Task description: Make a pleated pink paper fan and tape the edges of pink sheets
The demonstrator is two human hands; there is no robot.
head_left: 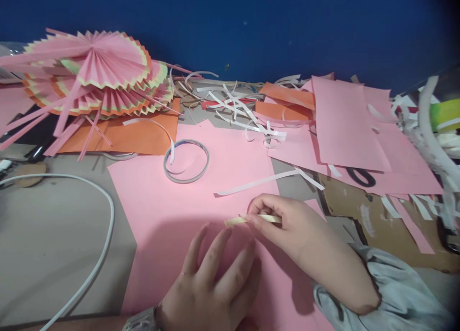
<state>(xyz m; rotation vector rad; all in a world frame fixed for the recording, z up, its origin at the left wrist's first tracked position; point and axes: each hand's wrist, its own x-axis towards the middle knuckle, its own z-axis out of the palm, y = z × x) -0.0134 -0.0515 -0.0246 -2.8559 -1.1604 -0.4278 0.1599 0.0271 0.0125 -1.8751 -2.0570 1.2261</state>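
Note:
Between the thumb and fingers of my right hand point(296, 233) is a narrow pale yellow strip point(234, 221), probably paper; its left end sticks out past the fingertips. My left hand point(215, 285) lies with fingers spread on a large pink paper sheet point(161, 206), its fingertips just below the strip's left end. A grey ring point(207, 161), which looks like a roll of tape, rests on the sheet further up. To its right, a bent white paper strip point(257, 181) lies just above my right hand.
Pleated pink paper fans point(104, 62) are piled at the back left over orange paper point(151, 137). White paper scraps point(233, 106) clutter the back. Pink sheets point(348, 125) and cardboard point(388, 240) lie at right. A white cable point(112, 216) curves across the left.

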